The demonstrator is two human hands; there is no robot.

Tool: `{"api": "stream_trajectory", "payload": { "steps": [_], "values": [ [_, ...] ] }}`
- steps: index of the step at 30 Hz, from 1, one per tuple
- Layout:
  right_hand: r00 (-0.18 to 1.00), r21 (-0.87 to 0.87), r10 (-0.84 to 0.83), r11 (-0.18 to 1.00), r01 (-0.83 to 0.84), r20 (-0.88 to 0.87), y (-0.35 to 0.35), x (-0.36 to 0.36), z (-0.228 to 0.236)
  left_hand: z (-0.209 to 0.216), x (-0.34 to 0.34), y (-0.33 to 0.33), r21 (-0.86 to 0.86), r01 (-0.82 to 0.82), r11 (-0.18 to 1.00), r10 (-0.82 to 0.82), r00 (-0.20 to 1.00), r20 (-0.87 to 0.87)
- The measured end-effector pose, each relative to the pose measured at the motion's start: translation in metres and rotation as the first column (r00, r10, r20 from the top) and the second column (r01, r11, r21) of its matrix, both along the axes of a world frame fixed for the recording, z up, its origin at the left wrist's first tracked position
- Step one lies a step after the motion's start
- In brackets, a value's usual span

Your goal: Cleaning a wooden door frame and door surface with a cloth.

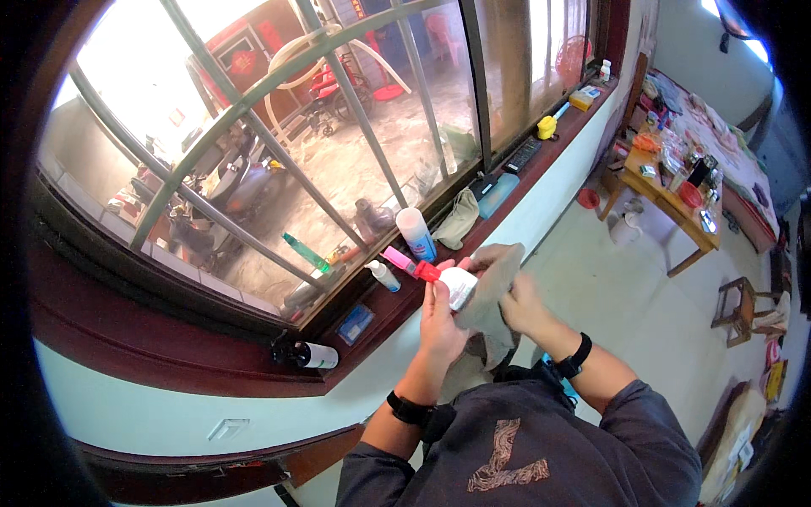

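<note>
My left hand point(441, 328) is closed round a small white bottle point(460, 289) with a red top point(427, 271), held tilted at the edge of the windowsill. A grey-brown cloth point(494, 291) hangs against the bottle's right side and covers part of it. My right hand point(524, 306), slightly blurred, grips the cloth. Just beyond the red top is a pink piece point(399, 258); whether it joins the bottle I cannot tell. Nearest on the sill stand a white and blue can point(416, 234) and a small white pump bottle point(383, 276).
The dark red sill point(253, 363) also bears a black-and-white bottle point(317, 355), a blue packet point(356, 324), a beige cloth point(459, 220), a remote control point(522, 156) and a yellow object point(547, 128). Window bars point(245, 101) rise behind. To the right are a cluttered wooden table point(659, 198) and a stool point(742, 306).
</note>
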State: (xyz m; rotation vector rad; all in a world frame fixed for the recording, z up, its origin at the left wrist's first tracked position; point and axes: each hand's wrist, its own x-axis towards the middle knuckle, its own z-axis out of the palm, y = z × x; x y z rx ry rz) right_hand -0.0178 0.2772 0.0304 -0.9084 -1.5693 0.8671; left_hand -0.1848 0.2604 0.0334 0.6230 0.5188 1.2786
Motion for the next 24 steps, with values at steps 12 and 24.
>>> {"api": "stream_trajectory", "payload": {
  "steps": [12,24],
  "values": [
    [0.993,0.101,-0.111,0.988,0.115,-0.051,-0.002,-0.016,-0.009,0.007,-0.010,-0.008,-0.016,0.047,0.999,-0.045,0.994,0.103],
    [0.982,0.015,0.160,0.987,-0.159,-0.102,0.007,-0.023,-0.004,-0.012,-0.043,-0.001,-0.292,-0.088,0.952,0.144,0.974,0.175]
  ]
}}
